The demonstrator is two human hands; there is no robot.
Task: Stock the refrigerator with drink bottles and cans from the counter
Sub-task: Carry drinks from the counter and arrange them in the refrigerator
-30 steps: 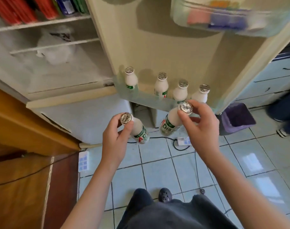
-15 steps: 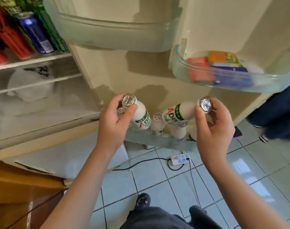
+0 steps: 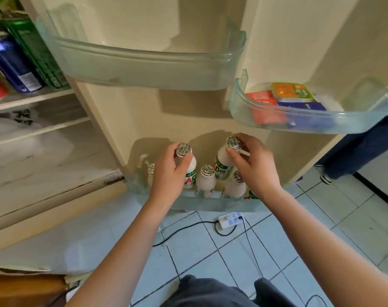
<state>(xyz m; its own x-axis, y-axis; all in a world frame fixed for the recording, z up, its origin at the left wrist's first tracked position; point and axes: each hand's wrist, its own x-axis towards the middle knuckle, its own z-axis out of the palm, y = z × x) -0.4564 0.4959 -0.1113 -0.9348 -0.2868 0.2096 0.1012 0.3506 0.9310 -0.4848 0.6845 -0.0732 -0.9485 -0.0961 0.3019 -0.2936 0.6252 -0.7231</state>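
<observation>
My left hand grips a small white drink bottle by its neck, just under the foil cap. In my right hand is a second white bottle, pinched near its foil cap and tilted slightly. Both bottles hang over the bottom door bin of the open refrigerator. Three more white bottles stand upright in that bin: one at the left, one in the middle and one at the right. A further bottle is partly hidden behind my right wrist.
An empty clear door bin hangs above. A smaller bin at the right holds coloured packets. Cans stand on the fridge shelf at the left. A power strip with cables lies on the tiled floor. Another person's leg is at the right.
Both hands have carried their bottles forward and down from in front of the door into the bottom bin area, and the bottles have gone from tilted to nearly upright.
</observation>
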